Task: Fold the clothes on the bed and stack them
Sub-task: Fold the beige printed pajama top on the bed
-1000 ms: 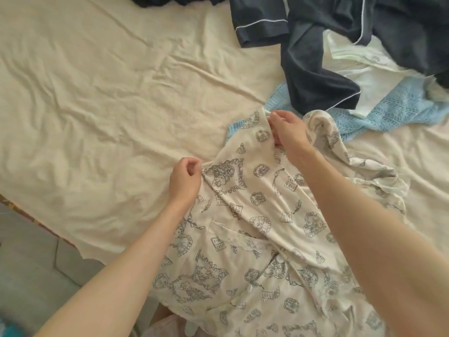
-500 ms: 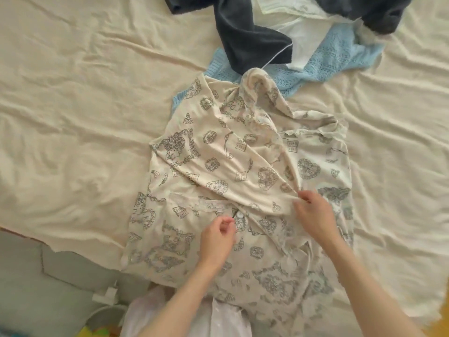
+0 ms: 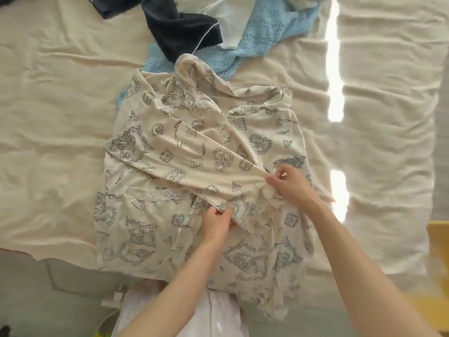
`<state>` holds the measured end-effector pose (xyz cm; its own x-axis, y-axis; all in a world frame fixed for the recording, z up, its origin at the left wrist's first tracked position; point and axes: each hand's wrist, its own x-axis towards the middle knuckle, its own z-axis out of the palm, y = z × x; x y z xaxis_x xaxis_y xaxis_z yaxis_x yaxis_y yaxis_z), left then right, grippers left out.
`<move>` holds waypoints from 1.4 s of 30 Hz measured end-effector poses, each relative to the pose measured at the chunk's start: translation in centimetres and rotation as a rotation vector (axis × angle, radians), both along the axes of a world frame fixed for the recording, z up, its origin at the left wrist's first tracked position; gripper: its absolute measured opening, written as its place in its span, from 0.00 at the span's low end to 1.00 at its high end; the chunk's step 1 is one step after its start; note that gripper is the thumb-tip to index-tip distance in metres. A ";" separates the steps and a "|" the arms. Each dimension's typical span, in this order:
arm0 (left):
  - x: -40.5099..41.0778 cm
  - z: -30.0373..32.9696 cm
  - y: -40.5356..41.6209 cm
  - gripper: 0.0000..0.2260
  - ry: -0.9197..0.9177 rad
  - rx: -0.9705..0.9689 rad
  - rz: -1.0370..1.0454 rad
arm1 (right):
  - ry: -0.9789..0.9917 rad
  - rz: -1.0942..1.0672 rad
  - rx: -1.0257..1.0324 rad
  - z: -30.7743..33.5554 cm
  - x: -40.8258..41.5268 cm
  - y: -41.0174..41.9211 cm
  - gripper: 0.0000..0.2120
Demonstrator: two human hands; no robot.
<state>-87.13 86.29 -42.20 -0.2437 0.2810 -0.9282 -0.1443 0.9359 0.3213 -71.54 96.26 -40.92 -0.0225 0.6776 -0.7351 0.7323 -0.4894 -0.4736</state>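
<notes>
1. a cream cotton garment printed with grey line drawings of hearts and animals (image 3: 194, 152) lay spread across the near middle of the bed, its near hem hanging over the bed's near edge.
2. one panel of that printed garment was folded diagonally across it, running from the far left down to the near right.
3. the left hand (image 3: 217, 223) had its fingers and thumb curled round the near edge of the folded panel, pinching the cloth at the garment's middle.
4. the right hand (image 3: 290, 184) pinched the same folded edge just to the right of that and a little farther away, thumb and fingertips closed on a bunched, lace-trimmed bit of cloth.
5. the two hands were near each other but not touching.
6. a wrinkled beige bed sheet (image 3: 56, 122) covered the bed under everything.
7. at the far middle lay a heap of unfolded clothes: a dark navy garment with thin white piping (image 3: 179, 30), a light blue open-knit piece (image 3: 264, 32) to its right, and a white garment (image 3: 226, 23) between them.
8. the far end of the printed garment overlapped the blue knit.
</notes>
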 end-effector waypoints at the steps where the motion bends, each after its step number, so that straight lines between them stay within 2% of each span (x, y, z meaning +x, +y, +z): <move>1: 0.2 0.5 -0.7 0.06 -0.042 0.011 0.012 | -0.002 -0.043 0.016 0.3 0.6 -0.3 0.10; 4: 0.6 1.7 -2.6 0.05 -0.175 0.038 -0.022 | 0.016 -0.119 -0.010 0.9 2.2 -2.1 0.09; 6: 0.8 1.9 -3.1 0.04 -0.136 0.022 -0.138 | 0.030 -0.217 -0.004 0.8 3.1 -3.6 0.09; 9: 0.8 1.5 -3.0 0.08 0.239 0.042 -0.376 | -0.176 -0.395 0.156 0.1 5.0 -5.4 0.12; 11: 0.8 1.5 -2.5 0.10 0.457 0.177 -0.520 | -0.292 -0.443 0.181 -0.5 6.5 -6.7 0.18; 12: 0.9 1.5 -2.2 0.12 0.499 0.275 -0.622 | -0.287 -0.456 0.124 -0.7 7.1 -7.4 0.20; 13: 1.2 1.2 -1.9 0.16 0.493 0.359 -0.749 | -0.257 -0.458 0.049 -0.9 7.6 -8.2 0.20; 15: 2.0 0.8 -1.6 0.22 0.396 0.448 -1.054 | -0.168 -0.452 -0.080 -1.0 8.2 -9.9 0.13; 18: 3.0 0.1 -2.1 0.27 0.255 0.349 -1.489 | -0.068 -0.451 -0.162 -1.3 9.1 -12.4 0.04; 20: 2.8 -0.3 -2.2 0.29 0.213 0.252 -1.627 | -0.068 -0.513 -0.149 -1.2 9.9 -13.3 0.06; 22: 2.5 -0.3 -1.9 0.30 0.180 0.224 -1.643 | -0.160 -0.555 -0.063 -0.8 11.5 -13.1 0.10; 25: 2.2 0.0 -1.1 0.29 0.114 0.231 -1.595 | -0.310 -0.607 0.162 0.4 14.4 -10.8 0.07; 28: 1.9 0.1 -0.8 0.28 0.094 0.240 -1.582 | -0.272 -0.661 0.292 1.1 16.4 -8.5 0.07; 31: 2.0 0.2 -1.2 0.27 0.126 0.251 -1.578 | -0.061 -0.895 0.178 0.3 16.2 -10.6 0.16; 32: 2.1 0.3 -1.6 0.27 0.136 0.252 -1.562 | -0.021 -1.000 0.113 -0.1 15.6 -12.4 0.21; 34: 2.2 0.5 -2.3 0.26 0.150 0.261 -1.525 | -0.011 -1.145 0.061 -0.9 14.1 -16.6 0.23; 37: 2.2 0.9 -3.2 0.26 0.151 0.284 -1.491 | -0.046 -1.074 0.007 -1.5 12.8 -21.5 0.12; 39: 2.4 1.2 -3.8 0.25 0.165 0.298 -1.460 | 0.014 -1.002 -0.044 -1.4 12.4 -23.0 0.07; 42: 3.2 2.0 -4.5 0.23 0.219 0.376 -1.382 | 0.020 -0.996 0.045 -0.2 11.5 -22.8 0.03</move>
<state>-83.98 81.76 -40.22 0.2942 0.6188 -0.7284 0.8706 0.1409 0.4713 -59.99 73.45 -41.15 0.5592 0.4210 -0.7142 -0.0113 -0.8575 -0.5143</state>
